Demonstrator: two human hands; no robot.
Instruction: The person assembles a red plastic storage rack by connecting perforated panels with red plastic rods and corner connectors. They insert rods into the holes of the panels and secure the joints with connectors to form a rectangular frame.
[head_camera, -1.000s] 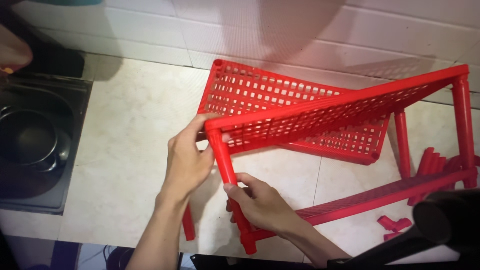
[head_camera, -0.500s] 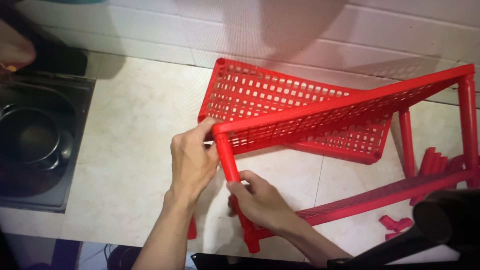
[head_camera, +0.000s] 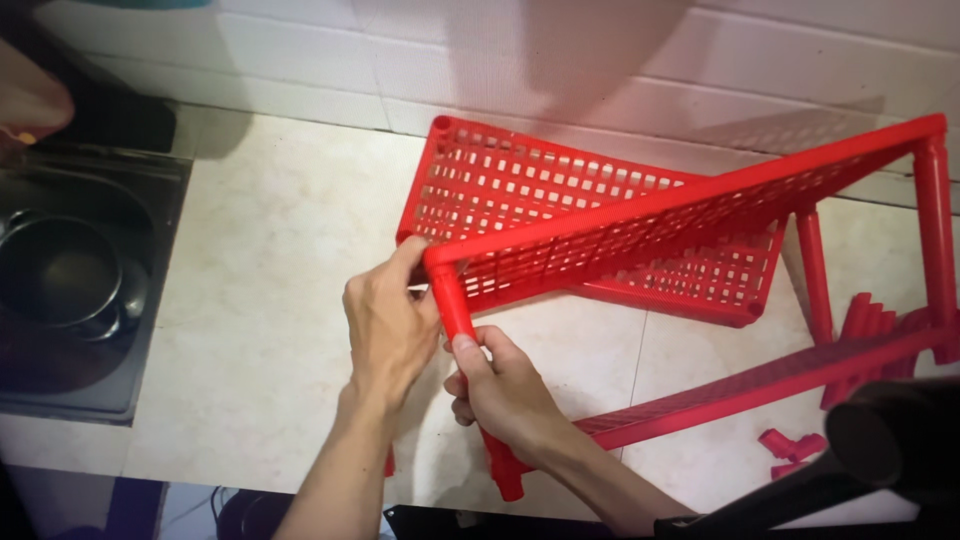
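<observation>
A red plastic shelf rack stands partly put together on a pale tiled counter. Its upper perforated shelf (head_camera: 690, 215) runs from the near corner to the far right. My left hand (head_camera: 385, 325) holds that near corner, fingers on the shelf's edge. My right hand (head_camera: 505, 395) is wrapped around the red corner post (head_camera: 455, 305) just below it. The lower shelf (head_camera: 780, 380) stretches to the right behind my right wrist. A loose red perforated shelf (head_camera: 520, 185) lies flat on the counter behind the rack.
A dark metal sink (head_camera: 70, 290) with a round pot in it sits at the left. Several loose red posts and connectors (head_camera: 860, 330) lie at the right. A dark rounded object (head_camera: 890, 440) fills the bottom right corner. A white tiled wall (head_camera: 620, 60) runs behind.
My right hand has slid up the corner post toward the top corner. The rack has shifted slightly right and my left hand has followed the corner.
</observation>
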